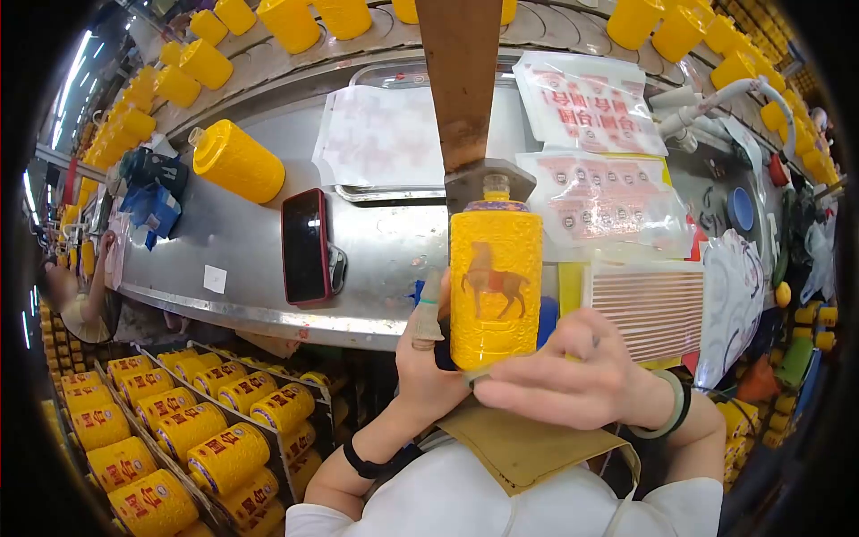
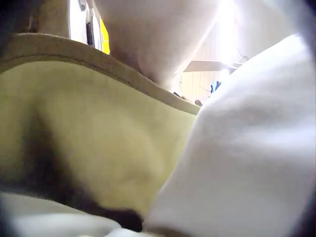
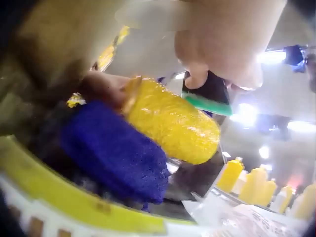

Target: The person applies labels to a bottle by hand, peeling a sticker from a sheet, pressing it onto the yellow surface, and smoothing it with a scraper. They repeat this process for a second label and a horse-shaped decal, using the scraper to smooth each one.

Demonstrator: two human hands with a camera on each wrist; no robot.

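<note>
A yellow embossed bottle (image 1: 495,345) with a clear neck stands upright in front of the person's chest, a brown horse decal (image 1: 488,282) with a red saddle on its front. My left hand (image 1: 420,367) grips it from the left side; one finger wears a beige finger cot (image 1: 426,324). Low at the bottle's right side is my right hand (image 1: 568,371), fingers bent. In the right wrist view it pinches a flat black scraper (image 3: 210,89) with a green edge, close by the bottle (image 3: 173,123). The left wrist view shows mostly apron (image 2: 108,133) and white cloth (image 2: 247,148).
A blue sponge-like block (image 3: 113,153) lies beside the bottle. Printed decal sheets (image 1: 591,116) and a striped sheet (image 1: 649,309) cover the right side. On the metal table are a phone (image 1: 305,246) and another yellow bottle (image 1: 242,161). A brown post (image 1: 461,80) rises ahead; bottle-filled racks (image 1: 295,447) stand lower left.
</note>
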